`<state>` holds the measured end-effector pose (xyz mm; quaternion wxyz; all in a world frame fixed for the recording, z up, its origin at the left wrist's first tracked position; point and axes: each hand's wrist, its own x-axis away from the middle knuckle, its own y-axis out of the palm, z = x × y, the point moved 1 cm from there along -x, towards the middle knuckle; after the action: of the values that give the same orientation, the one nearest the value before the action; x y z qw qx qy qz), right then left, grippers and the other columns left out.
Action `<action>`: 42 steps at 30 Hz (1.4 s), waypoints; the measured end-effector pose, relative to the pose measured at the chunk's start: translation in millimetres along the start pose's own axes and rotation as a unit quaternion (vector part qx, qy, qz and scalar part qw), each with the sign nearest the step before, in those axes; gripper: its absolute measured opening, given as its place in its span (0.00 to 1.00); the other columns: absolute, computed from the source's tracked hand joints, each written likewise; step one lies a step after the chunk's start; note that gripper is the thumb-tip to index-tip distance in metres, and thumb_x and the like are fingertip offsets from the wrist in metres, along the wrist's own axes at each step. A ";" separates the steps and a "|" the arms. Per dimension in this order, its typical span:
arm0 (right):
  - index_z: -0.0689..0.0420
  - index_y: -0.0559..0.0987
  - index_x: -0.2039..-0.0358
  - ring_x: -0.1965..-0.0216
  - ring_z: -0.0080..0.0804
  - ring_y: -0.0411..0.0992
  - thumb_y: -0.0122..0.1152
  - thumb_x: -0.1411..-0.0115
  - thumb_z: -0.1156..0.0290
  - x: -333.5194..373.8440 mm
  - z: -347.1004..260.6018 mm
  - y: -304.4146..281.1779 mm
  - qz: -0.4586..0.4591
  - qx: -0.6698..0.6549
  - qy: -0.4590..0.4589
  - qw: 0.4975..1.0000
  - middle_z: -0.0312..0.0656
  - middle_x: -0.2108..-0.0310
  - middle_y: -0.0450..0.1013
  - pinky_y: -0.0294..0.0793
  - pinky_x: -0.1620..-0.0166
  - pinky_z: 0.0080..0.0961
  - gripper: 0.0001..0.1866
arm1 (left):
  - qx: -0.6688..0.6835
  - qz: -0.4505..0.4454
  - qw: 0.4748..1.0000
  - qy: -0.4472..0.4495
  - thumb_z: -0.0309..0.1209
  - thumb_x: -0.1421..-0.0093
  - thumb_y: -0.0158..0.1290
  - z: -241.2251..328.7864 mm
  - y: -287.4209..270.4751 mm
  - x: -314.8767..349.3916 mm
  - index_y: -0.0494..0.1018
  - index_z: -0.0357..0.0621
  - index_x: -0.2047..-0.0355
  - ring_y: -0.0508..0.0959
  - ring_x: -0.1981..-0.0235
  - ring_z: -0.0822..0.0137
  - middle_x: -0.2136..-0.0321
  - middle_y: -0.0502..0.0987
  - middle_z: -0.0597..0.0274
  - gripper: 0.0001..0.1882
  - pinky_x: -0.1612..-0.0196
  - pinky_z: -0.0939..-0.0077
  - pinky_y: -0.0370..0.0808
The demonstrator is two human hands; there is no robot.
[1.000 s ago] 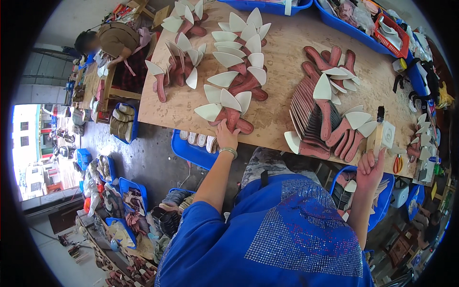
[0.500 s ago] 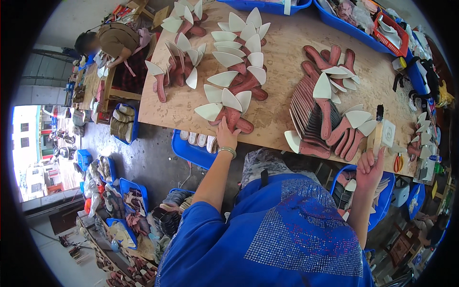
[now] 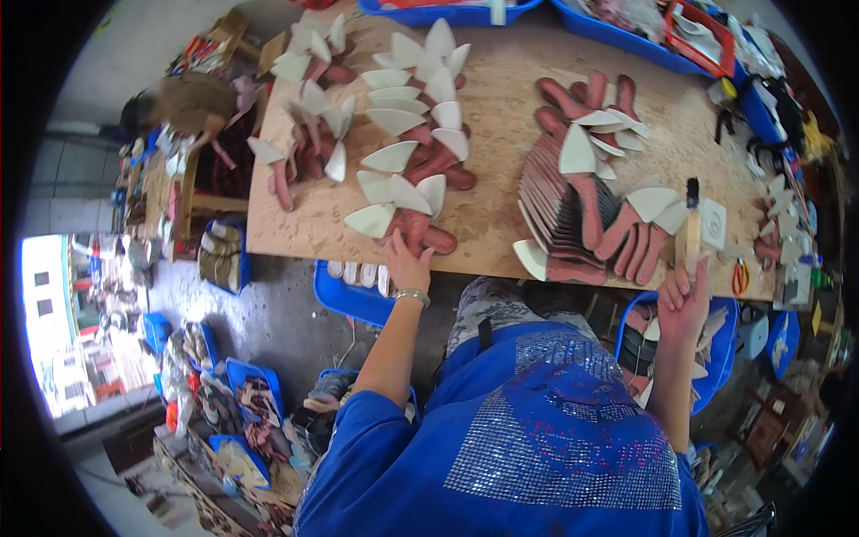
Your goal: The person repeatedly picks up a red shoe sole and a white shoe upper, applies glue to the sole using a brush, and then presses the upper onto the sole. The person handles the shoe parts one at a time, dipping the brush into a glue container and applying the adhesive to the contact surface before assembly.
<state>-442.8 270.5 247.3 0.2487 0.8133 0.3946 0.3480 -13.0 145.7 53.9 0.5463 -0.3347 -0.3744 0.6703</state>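
My left hand [image 3: 408, 267] is at the table's near edge, its fingers closed around the heel ends of a fanned bunch of reddish-brown insoles [image 3: 414, 229] with white pointed toe pieces [image 3: 370, 220]. Part of the grip is hidden by the hand itself. In my right hand [image 3: 684, 300] is a wooden-handled brush [image 3: 687, 246], held upright with dark bristles at the top. Just beyond the brush stands a white square container [image 3: 713, 224]. Between my hands lies a big fanned stack of insoles [image 3: 559, 210], several of them with white toe pieces.
More insole bunches [image 3: 416, 98] lie across the wooden table [image 3: 488, 215]. Orange-handled pliers [image 3: 740, 277] lie at the right. Blue bins [image 3: 626, 40] line the far edge, and another blue bin [image 3: 353, 291] sits below the near edge. Another person [image 3: 192, 107] works at the far left.
The whole view has shifted a little, so the table sits further left in it. My left hand stays at the same insoles; my right hand still holds the brush upright.
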 end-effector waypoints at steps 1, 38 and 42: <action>0.58 0.67 0.56 0.89 0.14 0.49 0.42 0.29 0.59 0.4 -2.2 -0.3 0.006 -0.005 0.001 1.000 0.28 0.85 0.55 0.49 0.86 0.13 0.15 | -0.008 0.013 1.000 0.017 0.39 0.52 0.65 8.3 -1.0 5.0 0.59 0.39 0.40 0.63 0.44 0.42 0.46 0.62 0.41 0.42 0.41 0.56 0.61; 0.58 0.74 0.56 0.88 0.12 0.54 0.52 0.33 0.62 20.3 -135.9 -201.9 0.262 0.158 -0.197 0.932 0.27 0.84 0.61 0.53 0.86 0.12 0.13 | 0.313 -0.358 0.873 -0.108 0.31 0.49 0.56 277.2 165.0 26.3 0.70 0.33 0.58 0.77 0.67 0.60 0.62 0.77 0.53 0.19 0.62 0.71 0.74; 0.56 0.81 0.58 0.83 0.12 0.65 0.60 0.39 0.60 13.6 -143.0 -251.7 0.285 0.448 -0.124 0.838 0.28 0.80 0.70 0.62 0.81 0.10 0.15 | 0.626 -0.484 0.562 -0.241 0.26 0.46 0.50 289.1 119.3 32.7 0.65 0.30 0.53 0.77 0.65 0.60 0.59 0.75 0.49 0.20 0.60 0.68 0.78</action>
<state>-663.7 442.3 172.1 -0.2065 0.9486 0.2242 0.0849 -324.4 123.8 92.3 0.7503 0.4969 -0.0842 0.4278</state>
